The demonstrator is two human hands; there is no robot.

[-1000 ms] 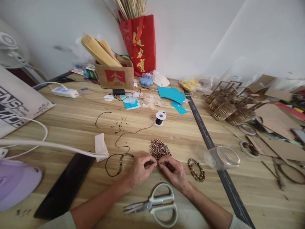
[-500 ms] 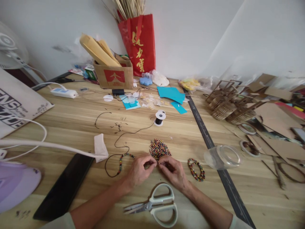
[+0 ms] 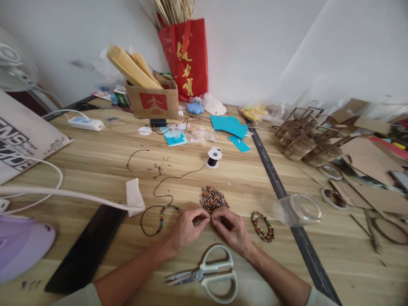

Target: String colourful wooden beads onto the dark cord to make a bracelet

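Note:
My left hand [image 3: 188, 226] is closed in a pinch, with a black cord strung with colourful beads [image 3: 161, 218] running in under it from the left. My right hand [image 3: 232, 229] pinches too, its fingertips almost meeting the left ones; what sits between them is too small to make out. Just beyond both hands lies a heap of small multicoloured beads [image 3: 213, 198]. The cord leads back in loops to a white spool [image 3: 213, 157] wound with black cord. A finished-looking bead loop [image 3: 262, 227] rests right of my right hand. Scissors [image 3: 204, 275] with pale handles lie between my forearms.
A clear plastic jar [image 3: 298, 210] lies on its side at right. On the left are a black phone-like slab [image 3: 86, 250], a white cable [image 3: 63, 193] and a folded white paper [image 3: 134, 196]. Short cord scraps [image 3: 159, 169] are scattered ahead. Woven baskets [image 3: 298, 138] stand at far right.

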